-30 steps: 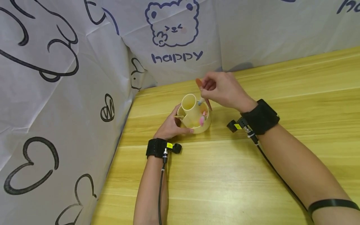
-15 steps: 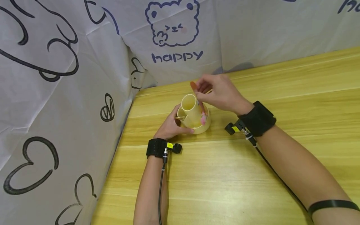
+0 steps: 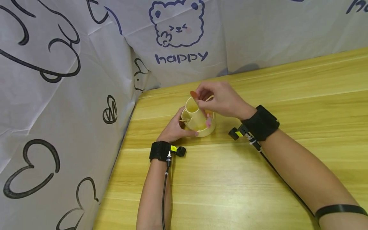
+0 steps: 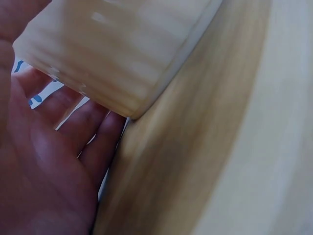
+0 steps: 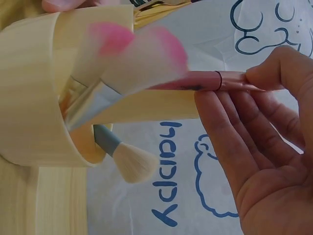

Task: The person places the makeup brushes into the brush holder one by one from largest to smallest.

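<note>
A cream makeup brush holder, round with a taller tube inside, stands on the table. My left hand grips its left side, thumb at the near rim; in the left wrist view, its fingers reach around the wall. My right hand pinches a slim rose-coloured stick with a flat, rounded orange-brown end, its lower part down in the holder beside the tube. Two white brushes with pink tips and a brush with a grey-blue collar lean out of the holder.
Something gold and metallic pokes out of the holder's left side. White sheets with drawings hang behind and to the left of the wood-grain table. Cables run from the black wrist bands along both forearms.
My right hand has moved left and down, bringing the rose stick from above the holder's right side into it, close against the tube. The left hand and the holder stay put.
</note>
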`<state>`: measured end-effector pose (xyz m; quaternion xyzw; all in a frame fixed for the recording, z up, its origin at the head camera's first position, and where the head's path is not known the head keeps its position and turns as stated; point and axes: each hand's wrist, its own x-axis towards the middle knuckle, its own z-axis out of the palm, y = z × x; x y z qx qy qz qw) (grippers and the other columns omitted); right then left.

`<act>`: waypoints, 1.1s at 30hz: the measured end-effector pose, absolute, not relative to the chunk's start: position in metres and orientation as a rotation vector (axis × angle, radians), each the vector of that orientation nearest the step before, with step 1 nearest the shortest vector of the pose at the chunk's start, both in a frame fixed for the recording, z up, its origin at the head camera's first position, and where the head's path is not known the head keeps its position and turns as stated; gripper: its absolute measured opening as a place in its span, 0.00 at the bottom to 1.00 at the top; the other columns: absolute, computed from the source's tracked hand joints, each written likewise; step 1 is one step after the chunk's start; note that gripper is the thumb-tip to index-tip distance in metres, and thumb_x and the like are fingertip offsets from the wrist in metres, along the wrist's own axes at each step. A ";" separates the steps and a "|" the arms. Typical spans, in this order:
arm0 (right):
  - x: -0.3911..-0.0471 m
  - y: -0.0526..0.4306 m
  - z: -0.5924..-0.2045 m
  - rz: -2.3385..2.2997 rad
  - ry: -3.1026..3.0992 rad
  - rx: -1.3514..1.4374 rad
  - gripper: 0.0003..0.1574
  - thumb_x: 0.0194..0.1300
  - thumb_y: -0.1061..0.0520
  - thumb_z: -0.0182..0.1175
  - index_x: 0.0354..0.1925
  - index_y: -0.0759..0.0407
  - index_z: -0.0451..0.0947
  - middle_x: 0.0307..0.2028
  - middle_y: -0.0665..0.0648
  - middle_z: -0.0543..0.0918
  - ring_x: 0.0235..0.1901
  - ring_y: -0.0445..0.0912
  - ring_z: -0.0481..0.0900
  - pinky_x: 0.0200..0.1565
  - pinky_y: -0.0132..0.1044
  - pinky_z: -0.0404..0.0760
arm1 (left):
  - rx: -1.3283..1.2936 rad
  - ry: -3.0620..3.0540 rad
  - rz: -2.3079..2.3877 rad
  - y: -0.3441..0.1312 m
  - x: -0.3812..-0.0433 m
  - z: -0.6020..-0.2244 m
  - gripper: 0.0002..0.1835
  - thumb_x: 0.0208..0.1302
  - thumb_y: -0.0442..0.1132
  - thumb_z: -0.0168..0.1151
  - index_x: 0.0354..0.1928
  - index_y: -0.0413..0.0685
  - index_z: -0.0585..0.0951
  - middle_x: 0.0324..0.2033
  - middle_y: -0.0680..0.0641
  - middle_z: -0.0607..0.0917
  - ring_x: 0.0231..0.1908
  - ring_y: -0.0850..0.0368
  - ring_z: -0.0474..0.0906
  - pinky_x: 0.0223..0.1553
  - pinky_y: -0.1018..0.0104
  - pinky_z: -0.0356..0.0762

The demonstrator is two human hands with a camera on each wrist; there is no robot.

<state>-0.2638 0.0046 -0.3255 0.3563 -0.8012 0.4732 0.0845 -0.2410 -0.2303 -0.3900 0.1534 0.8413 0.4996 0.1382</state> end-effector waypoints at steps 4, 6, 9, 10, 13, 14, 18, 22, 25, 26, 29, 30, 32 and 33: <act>-0.264 0.003 -0.328 1.435 -2.395 1.111 0.06 0.59 0.59 0.64 0.36 0.51 0.79 0.31 0.45 0.83 0.33 0.37 0.80 0.38 0.31 0.81 | 0.438 2.443 1.437 -0.230 -0.242 -0.391 0.52 0.45 0.42 0.78 0.71 0.72 0.58 0.60 0.58 0.71 0.58 0.57 0.68 0.61 0.54 0.65; -0.264 0.003 -0.328 1.445 -2.408 1.123 0.06 0.58 0.60 0.64 0.36 0.50 0.80 0.31 0.45 0.83 0.32 0.37 0.81 0.38 0.31 0.82 | 0.441 2.435 1.446 -0.231 -0.242 -0.392 0.52 0.45 0.42 0.78 0.71 0.72 0.58 0.60 0.58 0.71 0.58 0.57 0.68 0.61 0.54 0.65; -0.263 0.002 -0.329 1.445 -2.431 1.132 0.07 0.57 0.61 0.63 0.36 0.51 0.80 0.31 0.46 0.84 0.32 0.37 0.81 0.38 0.30 0.82 | 0.451 2.421 1.465 -0.231 -0.242 -0.392 0.52 0.45 0.41 0.78 0.70 0.71 0.59 0.59 0.57 0.72 0.57 0.56 0.69 0.60 0.55 0.66; -0.263 0.002 -0.329 1.445 -2.436 1.135 0.07 0.57 0.61 0.63 0.35 0.51 0.81 0.31 0.46 0.84 0.32 0.37 0.81 0.38 0.30 0.82 | 0.455 2.418 1.469 -0.231 -0.242 -0.392 0.52 0.45 0.41 0.78 0.70 0.71 0.59 0.59 0.57 0.72 0.57 0.56 0.69 0.60 0.55 0.67; -0.263 0.002 -0.330 1.464 -2.423 1.166 0.08 0.56 0.62 0.64 0.35 0.50 0.81 0.31 0.45 0.84 0.32 0.37 0.81 0.37 0.29 0.82 | 0.459 2.424 1.466 -0.231 -0.242 -0.392 0.51 0.44 0.41 0.78 0.70 0.71 0.59 0.59 0.57 0.72 0.57 0.56 0.69 0.60 0.55 0.67; -0.263 0.002 -0.330 1.471 -2.417 1.180 0.08 0.55 0.62 0.64 0.34 0.50 0.81 0.31 0.45 0.84 0.32 0.37 0.81 0.37 0.29 0.82 | 0.462 2.429 1.462 -0.231 -0.242 -0.392 0.51 0.44 0.41 0.78 0.70 0.71 0.59 0.60 0.57 0.72 0.57 0.56 0.69 0.60 0.55 0.67; -0.263 0.003 -0.331 1.494 -2.405 1.236 0.08 0.54 0.62 0.65 0.34 0.50 0.81 0.31 0.45 0.84 0.32 0.37 0.82 0.36 0.29 0.82 | 0.463 2.441 1.450 -0.231 -0.241 -0.391 0.51 0.45 0.41 0.78 0.70 0.70 0.59 0.60 0.57 0.72 0.57 0.56 0.69 0.60 0.55 0.67; -0.263 0.003 -0.331 1.477 -2.416 1.272 0.08 0.54 0.61 0.66 0.34 0.50 0.82 0.32 0.45 0.84 0.32 0.37 0.82 0.36 0.29 0.82 | 0.454 2.446 1.446 -0.230 -0.240 -0.389 0.51 0.45 0.40 0.78 0.70 0.71 0.60 0.60 0.57 0.72 0.57 0.56 0.69 0.60 0.56 0.67; -0.263 0.002 -0.331 1.446 -2.428 1.283 0.07 0.55 0.61 0.66 0.34 0.50 0.82 0.32 0.44 0.84 0.32 0.36 0.81 0.36 0.29 0.82 | 0.448 2.449 1.441 -0.230 -0.240 -0.389 0.51 0.45 0.40 0.78 0.70 0.72 0.60 0.60 0.58 0.72 0.57 0.57 0.69 0.60 0.56 0.67; -0.264 0.002 -0.331 1.435 -2.428 1.284 0.07 0.55 0.61 0.66 0.34 0.50 0.82 0.32 0.44 0.84 0.32 0.36 0.81 0.37 0.29 0.82 | 0.444 2.449 1.439 -0.230 -0.240 -0.389 0.51 0.45 0.40 0.78 0.70 0.72 0.60 0.60 0.58 0.72 0.57 0.57 0.69 0.60 0.56 0.67; -0.264 0.002 -0.331 1.414 -2.432 1.286 0.07 0.55 0.60 0.66 0.34 0.50 0.82 0.32 0.44 0.84 0.32 0.36 0.81 0.37 0.29 0.82 | 0.445 2.452 1.435 -0.230 -0.240 -0.389 0.51 0.45 0.40 0.78 0.70 0.72 0.60 0.60 0.58 0.72 0.57 0.57 0.69 0.60 0.56 0.67; -0.264 0.001 -0.331 1.410 -2.433 1.286 0.08 0.55 0.60 0.67 0.34 0.50 0.82 0.32 0.44 0.84 0.32 0.36 0.81 0.37 0.29 0.82 | 0.445 2.451 1.434 -0.230 -0.240 -0.390 0.51 0.45 0.41 0.78 0.70 0.73 0.59 0.60 0.58 0.72 0.57 0.57 0.69 0.60 0.56 0.67; -0.263 0.001 -0.331 1.409 -2.434 1.284 0.08 0.54 0.60 0.67 0.35 0.50 0.82 0.32 0.44 0.84 0.32 0.36 0.81 0.37 0.29 0.82 | 0.447 2.450 1.436 -0.231 -0.241 -0.390 0.51 0.45 0.41 0.78 0.70 0.73 0.59 0.60 0.58 0.72 0.57 0.57 0.69 0.60 0.56 0.67; -0.263 0.001 -0.331 1.409 -2.436 1.283 0.08 0.54 0.60 0.67 0.35 0.50 0.82 0.32 0.44 0.84 0.32 0.36 0.81 0.37 0.30 0.82 | 0.450 2.450 1.437 -0.231 -0.241 -0.391 0.51 0.45 0.41 0.78 0.70 0.73 0.59 0.60 0.58 0.72 0.57 0.57 0.69 0.60 0.56 0.67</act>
